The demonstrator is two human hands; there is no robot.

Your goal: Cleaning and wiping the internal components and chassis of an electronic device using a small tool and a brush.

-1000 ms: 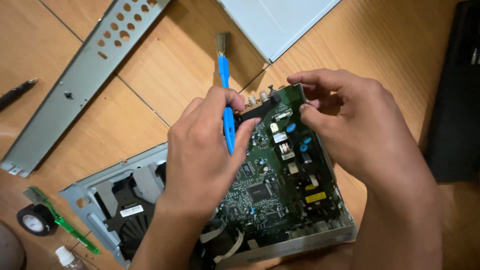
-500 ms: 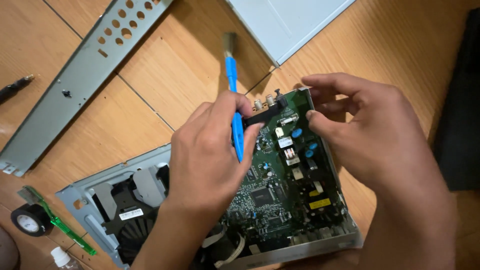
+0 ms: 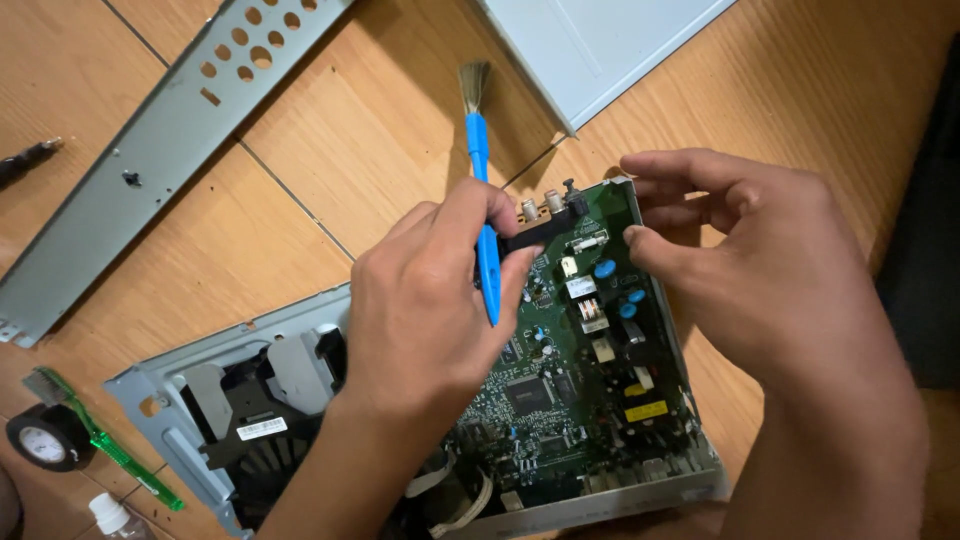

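Blue brush (image 3: 484,210) raised higher in left hand (image 3: 425,300), right hand (image 3: 760,270) still gripping circuit board (image 3: 570,380)

light wood plank floor (image 3: 330,140) w/ dark seams, warm even light, dark furniture edge (image 3: 925,250) at right.

A wooden desk (image 3: 330,130) carries everything. On it lies an opened metal chassis (image 3: 200,400) with a green circuit board. At the upper left rests a long grey perforated metal strip (image 3: 150,150), and at the top a pale flat cover panel (image 3: 610,45). Near the lower left corner lie a roll of black tape (image 3: 45,440), a green brush (image 3: 110,445) and a small white-capped bottle (image 3: 112,517).
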